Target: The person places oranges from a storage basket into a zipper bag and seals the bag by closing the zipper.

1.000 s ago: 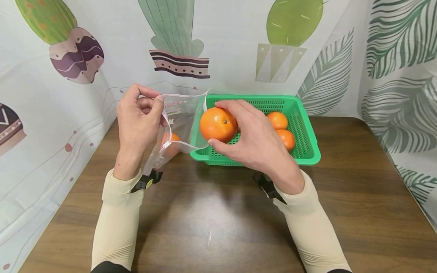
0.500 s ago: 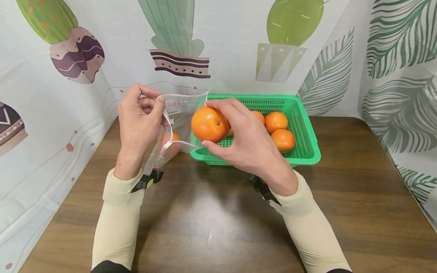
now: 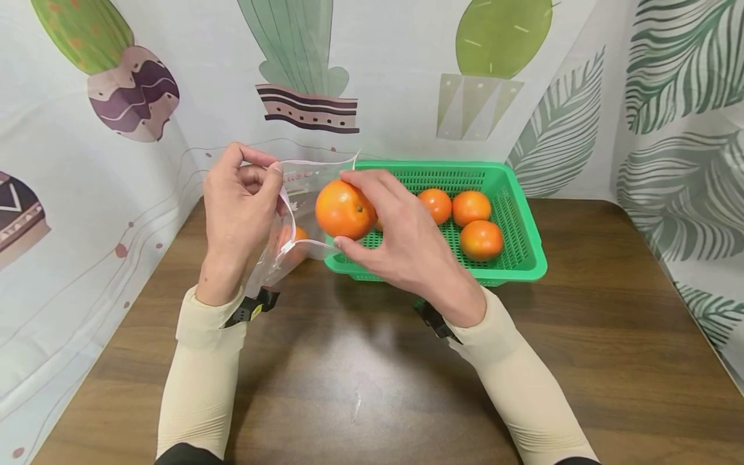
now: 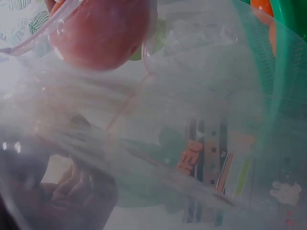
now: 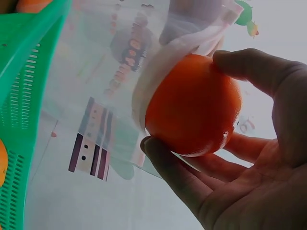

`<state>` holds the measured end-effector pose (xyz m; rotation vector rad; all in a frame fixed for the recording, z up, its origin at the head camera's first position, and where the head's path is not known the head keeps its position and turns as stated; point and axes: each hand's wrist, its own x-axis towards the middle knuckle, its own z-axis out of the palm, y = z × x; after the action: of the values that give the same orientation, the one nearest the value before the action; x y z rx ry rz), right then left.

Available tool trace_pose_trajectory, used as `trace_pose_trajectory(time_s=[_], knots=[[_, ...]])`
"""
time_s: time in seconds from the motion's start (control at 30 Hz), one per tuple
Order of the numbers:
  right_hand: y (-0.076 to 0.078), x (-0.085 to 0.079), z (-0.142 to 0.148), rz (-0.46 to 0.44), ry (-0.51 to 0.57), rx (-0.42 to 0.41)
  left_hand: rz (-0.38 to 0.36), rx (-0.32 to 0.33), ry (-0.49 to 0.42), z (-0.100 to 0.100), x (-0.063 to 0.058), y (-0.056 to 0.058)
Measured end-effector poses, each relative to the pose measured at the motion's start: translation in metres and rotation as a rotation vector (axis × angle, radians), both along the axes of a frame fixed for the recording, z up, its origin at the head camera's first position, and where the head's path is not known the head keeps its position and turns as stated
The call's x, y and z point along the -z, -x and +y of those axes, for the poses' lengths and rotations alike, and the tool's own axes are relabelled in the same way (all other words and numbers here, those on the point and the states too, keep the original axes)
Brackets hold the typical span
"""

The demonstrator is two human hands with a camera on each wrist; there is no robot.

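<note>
My left hand [image 3: 241, 213] pinches the rim of a clear zip bag [image 3: 310, 187] between thumb and fingers, its mouth spread toward the right. One orange [image 3: 299, 240] lies low inside the bag, seen partly through the plastic. My right hand [image 3: 407, 239] grips another orange [image 3: 345, 210] by its sides, thumb below and fingers above, right at the bag's mouth. In the right wrist view this orange [image 5: 194, 105] touches the white rim of the bag [image 5: 153, 76]. Through the hazy plastic, the left wrist view shows the held orange [image 4: 103, 33] at the top.
A green slotted basket [image 3: 526, 232] stands behind the right hand. Several oranges [image 3: 481, 240] sit in it, one partly hidden by the hand. Beneath lies a brown wooden table [image 3: 360, 361]; a patterned cloth [image 3: 395, 77] hangs behind.
My right hand has moved left with its orange, from over the basket's left side to the bag's mouth. More oranges in the basket now show. The left hand has barely moved.
</note>
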<state>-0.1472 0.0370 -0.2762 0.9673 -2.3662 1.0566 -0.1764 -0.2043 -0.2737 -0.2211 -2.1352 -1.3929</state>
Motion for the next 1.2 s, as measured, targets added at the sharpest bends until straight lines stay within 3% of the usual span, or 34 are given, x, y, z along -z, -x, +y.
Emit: trace_pose_trajectory(time_s=[0.83,1.2], knots=[[0.006,0.009,-0.011,0.043,-0.055,-0.05,-0.001,-0.016,0.04,0.0,0.001,0.001],[0.008,0.011,-0.011,0.111,-0.037,-0.097,0.003,-0.001,0.013,0.0,0.001,0.002]])
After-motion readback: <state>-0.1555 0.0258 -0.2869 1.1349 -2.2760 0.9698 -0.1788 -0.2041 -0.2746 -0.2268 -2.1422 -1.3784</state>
